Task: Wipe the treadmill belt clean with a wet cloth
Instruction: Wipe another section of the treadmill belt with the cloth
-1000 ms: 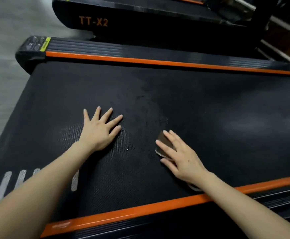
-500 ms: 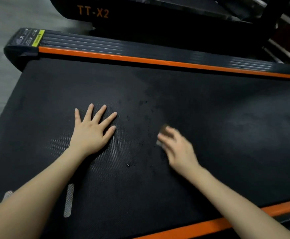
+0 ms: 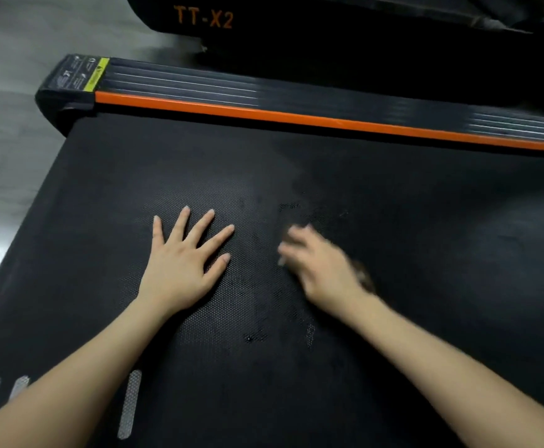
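Nearest, at 7 o'clock on the belt [image 3: 426, 253]: three white stripes [image 3: 130, 404], partly under the left forearm. Forearms come in from 7 and 5 o'clock.

Dark speck [image 3: 249, 338] on the belt between the forearms, with patchy dark marks running from it toward 12.

Left hand [image 3: 183, 270]: flat on the belt, palm down, fingers straight and fanned toward 1 o'clock. It holds nothing.

Right hand [image 3: 322, 270]: just beside the left, at its 3 o'clock, not touching it. Heavy motion blur. Fingers look stretched toward 11 o'clock, pressing down on the cloth [image 3: 364, 281]. Can't read any finer grip detail.

The cloth is brownish and almost fully under the right hand. A smear of it shows at the hand's 4 o'clock edge by the wrist, and a bit at the fingertips. It lies on the belt, roughly mid-width.

A lighter hazy patch sits on the belt at 3 o'clock.

Farther out: orange strip [image 3: 296, 118] along the belt's far edge, then a black ribbed rail [image 3: 232, 87] behind it. The rail's end at 10 o'clock carries a yellow label [image 3: 97, 77].

At 12 o'clock, a second treadmill [image 3: 329, 46] with orange "TT-X2" lettering [image 3: 203, 17]. Grey floor [image 3: 5, 140] at 9–11 o'clock.
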